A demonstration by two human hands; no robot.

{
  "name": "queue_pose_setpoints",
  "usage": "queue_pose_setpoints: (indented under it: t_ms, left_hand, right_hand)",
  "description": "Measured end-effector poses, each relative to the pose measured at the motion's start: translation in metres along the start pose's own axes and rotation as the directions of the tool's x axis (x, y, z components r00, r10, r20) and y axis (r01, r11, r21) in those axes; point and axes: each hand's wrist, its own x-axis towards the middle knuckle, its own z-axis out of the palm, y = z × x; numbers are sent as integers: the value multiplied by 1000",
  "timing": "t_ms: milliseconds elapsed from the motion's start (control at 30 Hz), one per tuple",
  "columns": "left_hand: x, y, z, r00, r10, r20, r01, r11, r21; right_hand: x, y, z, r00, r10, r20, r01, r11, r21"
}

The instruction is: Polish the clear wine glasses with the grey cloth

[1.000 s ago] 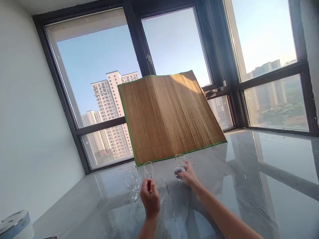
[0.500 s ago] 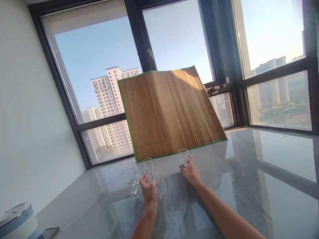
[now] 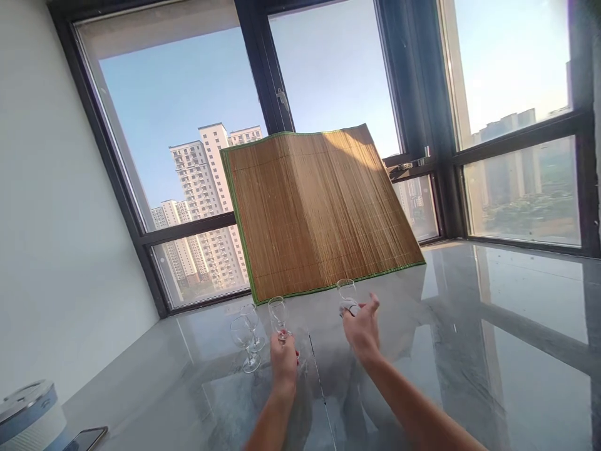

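My left hand (image 3: 283,363) is closed around the lower part of a small stemmed glass (image 3: 277,307), whose bowl rises above the fingers. The fingers hide most of its stem and foot. Left of that hand stand two more stemmed glasses, a nearer one (image 3: 241,332) and one just behind it (image 3: 250,317). My right hand (image 3: 364,326) is beside another stemmed glass (image 3: 347,290) by the mat's lower edge. Its fingers are spread, one raised away from the glass, while the thumb is close to the glass's lower part. Whether the thumb touches is unclear.
A bamboo mat (image 3: 323,207) with green edging leans against the window behind the glasses. At the lower left are a lidded cup (image 3: 35,416) and a phone (image 3: 87,438). The grey glossy surface (image 3: 188,388) reflects the windows and has a dark seam.
My right hand's fingers have opened away from the glass at the right. My left hand has turned and closed lower on its glass. The two left glasses have stayed put.
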Motion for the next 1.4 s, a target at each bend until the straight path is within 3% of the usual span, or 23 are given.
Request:
queue_pose_setpoints:
  t_ms: [100,200,333,433,567,633,700,800,900,1000,1100,1200,1300,1400]
  left_hand:
    - [-2,1,4,992,114,52,-115,993,17]
    - [-7,2,8,971,216,101,-224,971,87]
    - [-11,5,7,933,360,18,-352,899,261]
    - [-9,5,4,897,440,-48,-388,834,391]
    - [-9,-1,5,899,425,108,-417,753,510]
    - [-13,-3,7,884,419,206,-456,682,571]
    - [-17,-3,9,863,440,249,-493,620,610]
    - [-21,0,9,843,481,242,-517,597,614]
    - [-20,4,6,861,465,204,-492,662,565]
    - [-15,6,3,890,438,129,-439,743,506]
    - [-10,5,2,908,414,59,-389,783,485]
    - [-9,4,1,910,411,56,-377,764,523]
    - [-13,3,0,894,431,122,-417,700,580]
    - [-14,3,-1,869,456,195,-477,660,581]
  right_hand:
    - [-13,-12,-1,987,-145,-72,150,987,61]
    - [-25,-22,3,942,-334,-28,333,925,182]
    - [-37,-28,6,808,-564,170,465,788,402]
    - [-45,-28,6,708,-644,290,493,745,449]
    - [-52,-27,6,582,-704,406,562,710,425]
    - [-51,-25,6,550,-719,425,613,693,379]
    - [-45,-24,7,584,-711,392,644,699,309]
    - [-29,-20,7,712,-648,269,611,762,216]
    - [-15,-16,7,791,-582,189,551,812,191]
    - [-9,-13,9,820,-544,178,509,836,206]
    - [-11,-13,12,815,-518,258,423,838,345]
    - [-14,-11,16,754,-498,428,264,827,496]
    - [-14,-9,18,699,-415,583,113,868,483]
    - [-12,-9,14,679,-277,680,-56,904,424]
